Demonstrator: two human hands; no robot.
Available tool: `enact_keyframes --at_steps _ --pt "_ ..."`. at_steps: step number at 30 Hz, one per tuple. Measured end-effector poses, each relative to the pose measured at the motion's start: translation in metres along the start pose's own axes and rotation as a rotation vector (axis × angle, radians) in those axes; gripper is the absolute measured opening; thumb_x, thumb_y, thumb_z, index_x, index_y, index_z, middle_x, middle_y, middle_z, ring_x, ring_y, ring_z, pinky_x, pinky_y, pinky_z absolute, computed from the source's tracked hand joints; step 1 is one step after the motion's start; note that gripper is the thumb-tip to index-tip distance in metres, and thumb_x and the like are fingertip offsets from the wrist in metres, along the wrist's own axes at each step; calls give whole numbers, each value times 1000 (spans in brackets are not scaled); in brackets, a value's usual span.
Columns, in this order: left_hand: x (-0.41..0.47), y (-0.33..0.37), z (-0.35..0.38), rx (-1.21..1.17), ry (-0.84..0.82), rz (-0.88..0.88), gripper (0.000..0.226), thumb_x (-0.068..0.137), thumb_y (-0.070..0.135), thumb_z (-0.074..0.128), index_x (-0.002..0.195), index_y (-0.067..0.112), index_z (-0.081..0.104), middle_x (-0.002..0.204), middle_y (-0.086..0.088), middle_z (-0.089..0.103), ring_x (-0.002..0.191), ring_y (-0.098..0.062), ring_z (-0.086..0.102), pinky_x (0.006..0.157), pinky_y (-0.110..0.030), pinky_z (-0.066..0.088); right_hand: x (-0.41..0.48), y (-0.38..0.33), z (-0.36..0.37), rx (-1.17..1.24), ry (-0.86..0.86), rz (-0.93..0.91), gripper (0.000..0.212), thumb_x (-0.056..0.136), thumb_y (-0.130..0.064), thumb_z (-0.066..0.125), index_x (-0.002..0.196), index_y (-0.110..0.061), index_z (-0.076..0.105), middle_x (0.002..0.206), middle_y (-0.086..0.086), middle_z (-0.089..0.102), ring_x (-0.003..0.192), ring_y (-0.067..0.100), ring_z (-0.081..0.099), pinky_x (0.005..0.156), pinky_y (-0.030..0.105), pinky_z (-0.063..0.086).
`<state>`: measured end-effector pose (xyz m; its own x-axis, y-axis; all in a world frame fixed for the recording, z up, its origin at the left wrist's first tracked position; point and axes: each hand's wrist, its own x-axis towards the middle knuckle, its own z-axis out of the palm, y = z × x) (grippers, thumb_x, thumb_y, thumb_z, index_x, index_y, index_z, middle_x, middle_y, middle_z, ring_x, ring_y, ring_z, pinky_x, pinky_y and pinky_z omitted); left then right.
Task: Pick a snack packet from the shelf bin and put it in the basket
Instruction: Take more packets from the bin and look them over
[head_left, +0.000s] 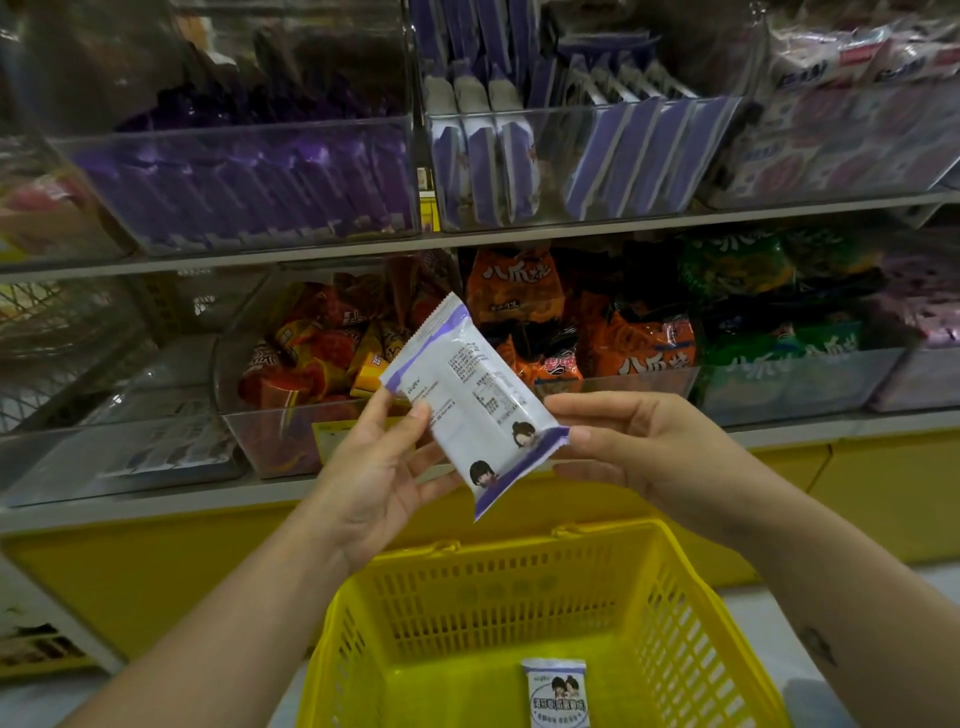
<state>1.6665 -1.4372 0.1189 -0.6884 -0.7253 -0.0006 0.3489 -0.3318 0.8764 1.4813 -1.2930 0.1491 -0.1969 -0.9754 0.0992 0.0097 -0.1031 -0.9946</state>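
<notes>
**Risk of a drop short of the basket**

Holding the snack packet (470, 402) in the air, above and slightly beyond the far rim of the yellow basket (670, 597), tilted, printed back facing up. Pinching its upper long edge with the left hand (374, 467), thumb on the near face, fingers behind. Pinching its crimped lower end with the right hand (623, 447), fingertips only, palm off the film. Apparently not yet over the basket's open middle.

Likely to slip if released early at either pinch: slick film, small holds, no support under the middle. Likely to land behind the basket's far wall, against the yellow shelf base, if dropped from here. Could also glance off the folded handle on that far rim and slide outside. Safer brought nearer and lower over the basket before letting go.

Inside the basket, toward its near wall: a matching packet (556, 693), face up, no obstacle. Above and beyond the basket: a clear shelf bin (582, 107) of similar packets, with orange bags (639, 353) on the lower shelf, well clear of the path down.
</notes>
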Motion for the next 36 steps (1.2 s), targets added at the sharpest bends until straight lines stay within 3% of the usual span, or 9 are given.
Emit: enact_keyframes --at_steps 2,6,12,20,23,28,32,36 --pt "-1 -1 2 3 19 12 45 75 22 62 120 27 57 114 -8 71 90 -22 73 60 -37 59 1 2 2 -37 50 -6 24 86 -8 62 108 -17 67 102 2 76 98 17 71 75 23 57" --pt "-2 -1 5 102 66 109 48 79 24 63 125 27 51 113 -5 72 95 -23 72 61 -35 59 2 8 8 -87 115 20 28 94 0 53 105 -21 67 95 -4 77 92 13 72 72 22 58" --pt "-3 -1 10 176 104 251 45 75 22 67 117 32 52 105 1 74 94 -20 72 60 -31 58 3 18 14 -69 112 69 36 87 1 64 114 -22 62 101 -3 75 92 18 73 71 27 60" --pt "-6 -1 12 160 121 263 46 70 24 70 112 31 53 108 2 72 99 -19 71 59 -31 58 8 23 18 -142 170 38 39 85 8 63 107 -25 63 100 -5 74 84 13 73 65 19 56" --pt "-8 -3 16 221 158 338 52 65 33 73 112 33 52 114 1 68 99 -14 70 61 -31 58 8 25 21 -90 110 66 43 83 5 67 115 -23 61 104 -3 74 90 16 72 70 22 57" --pt "-12 -6 22 317 142 442 51 68 31 74 112 34 48 96 15 72 91 -9 71 61 -25 57 5 34 31 16 -38 105 65 71 6 76 126 -24 58 118 0 68 104 25 68 87 39 57" --pt "-14 -7 23 355 140 473 51 67 35 75 109 36 47 98 14 72 93 -10 71 65 -25 58 5 36 36 1 -10 92 70 71 11 76 126 -25 55 120 -4 68 100 21 70 81 29 56" --pt "-13 -6 23 295 175 423 42 74 35 69 109 40 48 99 11 73 90 -9 71 61 -24 57 5 31 36 -106 50 21 66 69 3 80 121 -31 55 111 -11 70 94 15 71 73 22 55"
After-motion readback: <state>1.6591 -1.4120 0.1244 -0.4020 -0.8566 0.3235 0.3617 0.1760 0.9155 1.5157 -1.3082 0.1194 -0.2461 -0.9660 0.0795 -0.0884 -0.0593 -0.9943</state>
